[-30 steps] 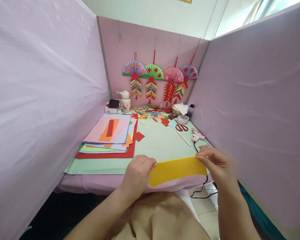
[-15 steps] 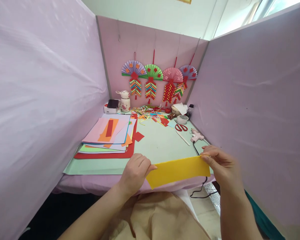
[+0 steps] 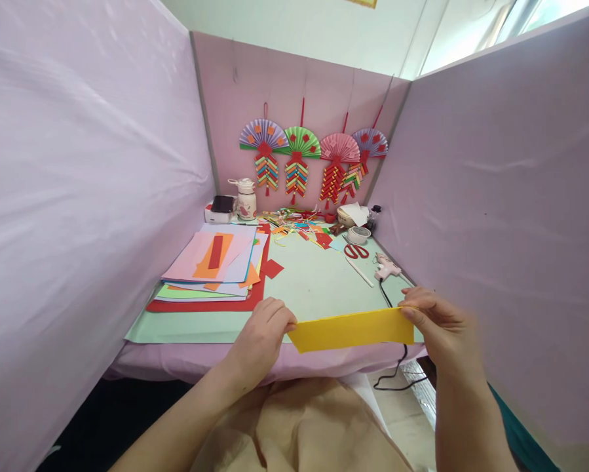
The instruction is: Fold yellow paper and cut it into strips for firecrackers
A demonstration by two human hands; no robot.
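A long strip of yellow paper point(image 3: 353, 329) is stretched between my two hands, over the near edge of the table. My left hand point(image 3: 267, 331) pinches its upper left corner between thumb and fingers. At the upper right corner, my right hand point(image 3: 434, 321) grips the paper with thumb and fingertips. The lower edge of the strip hangs free in front of the purple cloth. Beyond my right hand lies a pale glue gun point(image 3: 386, 267) with a black cord running behind the strip.
Stacked coloured paper point(image 3: 176, 265) covers the table's left, with a small red square point(image 3: 273, 269) beside it. Red-handled scissors point(image 3: 356, 252), a white pen-like tool point(image 3: 359, 271) and a tape roll point(image 3: 358, 235) lie right. Paper scraps point(image 3: 294, 221) and a flask point(image 3: 246, 200) stand behind; fan ornaments point(image 3: 301, 142) hang above.
The yellow strip now looks narrower and tilts differently, its lower edge higher up. My left hand has shifted slightly left and up, my right hand slightly right.
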